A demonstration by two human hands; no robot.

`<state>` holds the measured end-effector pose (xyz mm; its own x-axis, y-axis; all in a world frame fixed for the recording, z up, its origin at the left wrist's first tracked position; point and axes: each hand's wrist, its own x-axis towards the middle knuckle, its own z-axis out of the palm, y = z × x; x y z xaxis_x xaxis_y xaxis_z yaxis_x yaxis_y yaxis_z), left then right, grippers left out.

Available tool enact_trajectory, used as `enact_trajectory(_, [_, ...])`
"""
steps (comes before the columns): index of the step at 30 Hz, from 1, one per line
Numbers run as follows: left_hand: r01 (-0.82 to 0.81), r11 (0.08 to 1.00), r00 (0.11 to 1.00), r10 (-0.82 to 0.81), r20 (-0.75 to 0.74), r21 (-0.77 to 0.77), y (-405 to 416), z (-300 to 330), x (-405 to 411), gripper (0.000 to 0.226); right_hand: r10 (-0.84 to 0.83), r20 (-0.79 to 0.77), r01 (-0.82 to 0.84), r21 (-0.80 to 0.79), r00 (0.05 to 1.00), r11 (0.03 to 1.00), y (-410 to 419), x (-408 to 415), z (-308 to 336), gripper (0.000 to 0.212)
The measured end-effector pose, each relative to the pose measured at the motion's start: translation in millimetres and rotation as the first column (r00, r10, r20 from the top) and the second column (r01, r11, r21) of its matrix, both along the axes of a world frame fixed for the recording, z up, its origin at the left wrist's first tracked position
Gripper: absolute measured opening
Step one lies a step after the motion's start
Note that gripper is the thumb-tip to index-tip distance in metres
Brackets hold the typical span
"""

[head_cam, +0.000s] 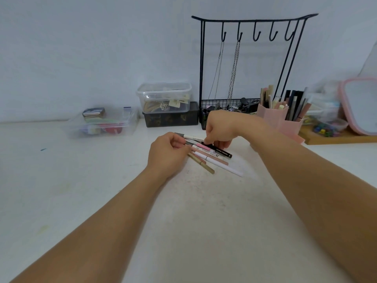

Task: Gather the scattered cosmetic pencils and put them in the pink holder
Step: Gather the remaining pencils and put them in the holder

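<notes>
Several cosmetic pencils lie bunched on the white table, in white, pink, black and gold. My left hand closes on the left ends of the bunch. My right hand reaches down from above, fingertips pinching the black pencil near its middle. The pink holder stands to the right, behind my right wrist, with several pencils and brushes upright in it.
A black wire jewellery stand with hanging chains is behind the holder. Stacked plastic boxes and a clear tray sit at the back left. A pink-framed mirror and a wooden tray are at the right.
</notes>
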<state>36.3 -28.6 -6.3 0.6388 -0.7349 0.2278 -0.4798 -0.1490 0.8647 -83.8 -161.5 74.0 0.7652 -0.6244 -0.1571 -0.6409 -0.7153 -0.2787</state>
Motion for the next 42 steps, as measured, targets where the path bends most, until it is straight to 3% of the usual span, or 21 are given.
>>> enact_trajectory(2, [-0.004,1.000,0.999,0.003,-0.046,-0.027,1.1,2.1,-1.2,0.007,0.029,0.016,-0.028,-0.057,0.999,0.998,-0.2,-1.9,3.5,0.024])
enact_trajectory(5, [-0.021,0.998,0.990,0.011,-0.144,-0.066,2.6,7.0,-4.9,0.027,0.049,0.099,-0.044,-0.058,0.994,0.997,1.4,-9.6,14.8,0.023])
enact_trajectory(9, [-0.035,0.987,0.910,-0.033,-0.414,-0.156,4.1,18.4,-9.5,0.043,0.049,0.309,-0.125,0.232,0.950,0.965,10.8,-12.9,24.0,0.018])
enact_trajectory(14, [0.006,0.957,0.858,-0.155,-0.491,-0.291,6.6,18.8,-5.3,0.038,0.137,0.278,-0.239,0.376,0.951,0.895,29.3,0.0,14.0,0.019])
enact_trajectory(17, [-0.015,0.952,0.845,-0.151,-0.514,-0.304,7.3,18.5,-5.8,0.041,0.127,0.231,-0.194,0.298,0.965,0.935,27.8,2.5,11.2,0.021])
enact_trajectory(20, [-0.068,0.951,0.807,-0.125,-0.577,-0.300,5.8,20.1,-4.0,0.035,0.034,0.231,-0.019,-0.066,0.972,0.998,9.1,-4.3,10.4,0.025])
enact_trajectory(22, [-0.087,0.962,0.815,-0.081,-0.574,-0.259,5.7,20.6,-3.5,0.032,-0.033,0.163,0.075,-0.255,0.986,0.964,-4.1,-12.4,8.9,0.028])
enact_trajectory(25, [-0.080,0.972,0.826,-0.059,-0.560,-0.220,6.1,20.7,-2.7,0.032,-0.125,0.068,0.141,-0.363,0.990,0.921,-12.7,-17.5,-2.3,0.039])
enact_trajectory(34, [-0.053,0.976,0.815,-0.080,-0.575,-0.210,5.9,20.9,-4.3,0.035,-0.199,-0.052,0.165,-0.377,0.979,0.911,-25.1,-19.0,-28.3,0.035])
enact_trajectory(42, [-0.009,0.979,0.824,-0.107,-0.556,-0.202,4.8,21.2,-6.8,0.026,-0.189,-0.061,0.167,-0.262,0.980,0.950,-15.0,-18.9,-21.7,0.035])
